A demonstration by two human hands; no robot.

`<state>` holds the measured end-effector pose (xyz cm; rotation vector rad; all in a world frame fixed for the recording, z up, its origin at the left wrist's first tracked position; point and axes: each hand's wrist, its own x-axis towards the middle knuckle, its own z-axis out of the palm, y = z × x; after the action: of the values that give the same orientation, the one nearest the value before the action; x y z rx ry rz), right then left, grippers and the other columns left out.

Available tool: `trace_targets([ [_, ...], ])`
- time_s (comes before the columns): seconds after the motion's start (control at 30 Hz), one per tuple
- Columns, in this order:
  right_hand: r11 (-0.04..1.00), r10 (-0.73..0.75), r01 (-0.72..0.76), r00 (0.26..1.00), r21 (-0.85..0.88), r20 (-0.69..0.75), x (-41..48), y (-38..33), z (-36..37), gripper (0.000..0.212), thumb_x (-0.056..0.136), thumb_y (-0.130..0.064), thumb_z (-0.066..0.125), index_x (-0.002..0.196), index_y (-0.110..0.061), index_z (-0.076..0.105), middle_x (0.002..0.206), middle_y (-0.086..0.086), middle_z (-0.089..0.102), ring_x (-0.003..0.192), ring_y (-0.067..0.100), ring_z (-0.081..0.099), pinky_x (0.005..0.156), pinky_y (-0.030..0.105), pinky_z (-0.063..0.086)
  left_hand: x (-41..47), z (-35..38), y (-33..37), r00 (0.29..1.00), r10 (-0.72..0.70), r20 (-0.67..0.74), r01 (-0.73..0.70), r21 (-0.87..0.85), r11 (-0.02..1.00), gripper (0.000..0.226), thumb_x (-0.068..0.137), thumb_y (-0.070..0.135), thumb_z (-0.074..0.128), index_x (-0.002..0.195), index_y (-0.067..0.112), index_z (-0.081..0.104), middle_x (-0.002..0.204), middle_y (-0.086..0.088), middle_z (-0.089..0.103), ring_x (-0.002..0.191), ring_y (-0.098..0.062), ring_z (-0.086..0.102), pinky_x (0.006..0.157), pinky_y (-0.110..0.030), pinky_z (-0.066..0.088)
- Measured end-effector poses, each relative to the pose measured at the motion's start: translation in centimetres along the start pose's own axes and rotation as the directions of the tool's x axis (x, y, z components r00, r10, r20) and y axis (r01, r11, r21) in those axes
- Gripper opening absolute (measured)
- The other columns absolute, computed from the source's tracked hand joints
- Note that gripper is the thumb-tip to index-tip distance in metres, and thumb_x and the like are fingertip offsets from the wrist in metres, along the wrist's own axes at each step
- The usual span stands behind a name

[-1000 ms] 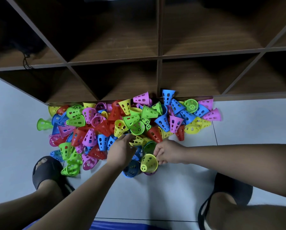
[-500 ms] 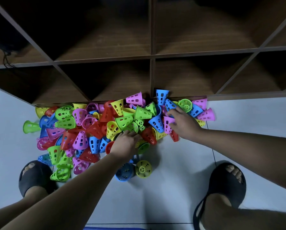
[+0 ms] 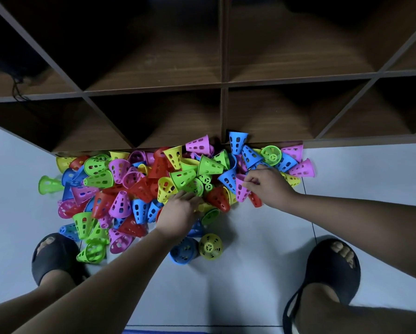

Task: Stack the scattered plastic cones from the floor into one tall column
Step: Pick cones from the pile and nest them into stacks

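A heap of perforated plastic cones [image 3: 139, 186] in red, blue, green, yellow and pink lies on the floor against the shelf base. My right hand [image 3: 271, 185] is at the heap's right side, its fingers pinched on the rim of a pink cone [image 3: 240, 191]. My left hand [image 3: 179, 213] rests palm down on the heap's middle front, fingers over yellow and green cones; what it holds is hidden. In front of the heap, a yellow cone [image 3: 210, 246] and a blue cone [image 3: 184, 252] stand side by side.
A dark wooden cubby shelf [image 3: 222, 80] rises right behind the heap. My feet in black slippers stand on the pale tiled floor, the left foot [image 3: 54, 257] touching the heap's edge and the right foot [image 3: 332, 268] apart from it. A blue edge [image 3: 163, 331] shows at the bottom.
My right hand left the yellow cone near the front, went up to the heap's right side and closed on a pink cone. My left hand shifted slightly forward onto the heap.
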<state>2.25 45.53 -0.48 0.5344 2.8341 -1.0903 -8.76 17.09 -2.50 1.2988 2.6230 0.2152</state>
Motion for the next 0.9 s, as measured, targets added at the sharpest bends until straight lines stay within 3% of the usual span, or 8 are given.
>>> trace_targets([
  [0.1, 0.996, 0.009, -0.012, 0.999, 0.093, 0.032, -1.1, -1.2, -0.4, 0.01, 0.093, -0.02, 0.075, 0.084, -0.023, 0.071, 0.071, -0.008, 0.069, 0.069, 0.007, 0.065, 0.062, 0.025, 0.046, -1.5, -2.2, 0.6, 0.993, -0.057, -0.107, 0.038, -0.174, 0.984, 0.032, 0.087, 0.036, 0.083, 0.115, 0.024, 0.074, 0.104, 0.007, 0.071, 0.097, -0.019, 0.06, 0.077, -0.036, 0.055],
  [0.27, 0.951, 0.109, -0.139, 0.986, 0.275, 0.124, -2.3, -2.0, -1.2, 0.006, 0.092, -0.017, 0.077, 0.088, -0.019, 0.073, 0.072, 0.0, 0.074, 0.064, 0.025, 0.072, 0.064, 0.039, 0.058, -4.4, -5.2, 2.3, 0.972, -0.157, -0.173, 0.077, -0.399, 0.914, 0.031, 0.091, 0.045, 0.077, 0.118, 0.03, 0.07, 0.106, 0.014, 0.068, 0.096, -0.008, 0.062, 0.079, -0.027, 0.054],
  [0.4, 0.771, 0.201, -0.344, 0.93, 0.536, 0.309, -3.0, -2.5, -1.8, 0.005, 0.094, -0.012, 0.074, 0.098, -0.01, 0.076, 0.078, 0.014, 0.074, 0.066, 0.016, 0.064, 0.063, 0.036, 0.05, -6.8, -5.9, 4.3, 0.971, -0.168, -0.171, 0.067, -0.481, 0.874, 0.03, 0.091, 0.039, 0.08, 0.118, 0.032, 0.067, 0.107, 0.026, 0.062, 0.096, -0.001, 0.062, 0.081, -0.025, 0.053],
  [0.5, 0.654, 0.202, -0.453, 0.876, 0.606, 0.437, -3.5, -3.2, -1.5, 0.012, 0.099, -0.008, 0.067, 0.108, -0.006, 0.074, 0.074, 0.002, 0.071, 0.063, 0.01, 0.06, 0.057, 0.026, 0.043, -8.5, -4.9, 4.9, 0.981, -0.167, -0.093, 0.098, -0.505, 0.858, 0.032, 0.092, 0.043, 0.077, 0.119, 0.037, 0.062, 0.113, 0.022, 0.067, 0.102, -0.005, 0.064, 0.083, -0.034, 0.056],
  [0.6, 0.576, 0.168, -0.519, 0.831, 0.631, 0.53, -4.0, -4.4, -0.7, 0.013, 0.1, -0.007, 0.065, 0.111, -0.005, 0.072, 0.08, 0.004, 0.071, 0.064, 0.011, 0.058, 0.054, 0.023, 0.039, -9.2, -3.7, 5.2, 0.983, -0.181, -0.027, 0.143, -0.5, 0.854, 0.039, 0.088, 0.042, 0.08, 0.118, 0.038, 0.056, 0.11, 0.021, 0.067, 0.1, -0.005, 0.066, 0.08, -0.036, 0.056],
  [0.8, 0.681, 0.097, -0.464, 0.824, 0.567, 0.558, -4.9, -5.5, 0.9, 0.01, 0.098, -0.012, 0.07, 0.106, -0.007, 0.072, 0.083, 0.009, 0.069, 0.066, 0.011, 0.06, 0.055, 0.023, 0.043, -9.4, -2.4, 5.6, 0.966, -0.247, 0.079, 0.252, -0.511, 0.822, 0.057, 0.079, 0.036, 0.087, 0.118, 0.043, 0.045, 0.102, 0.03, 0.065, 0.097, -0.001, 0.067, 0.075, -0.029, 0.055],
  [0.9, 0.728, 0.09, -0.438, 0.824, 0.527, 0.559, -4.8, -5.6, 1.6, 0.01, 0.099, -0.014, 0.07, 0.104, -0.006, 0.072, 0.083, 0.008, 0.07, 0.068, 0.012, 0.06, 0.056, 0.024, 0.044, -9.5, -2.3, 4.8, 0.969, -0.235, 0.079, 0.242, -0.504, 0.829, 0.062, 0.076, 0.04, 0.089, 0.117, 0.043, 0.043, 0.104, 0.024, 0.066, 0.092, -0.001, 0.064, 0.073, -0.03, 0.054],
])
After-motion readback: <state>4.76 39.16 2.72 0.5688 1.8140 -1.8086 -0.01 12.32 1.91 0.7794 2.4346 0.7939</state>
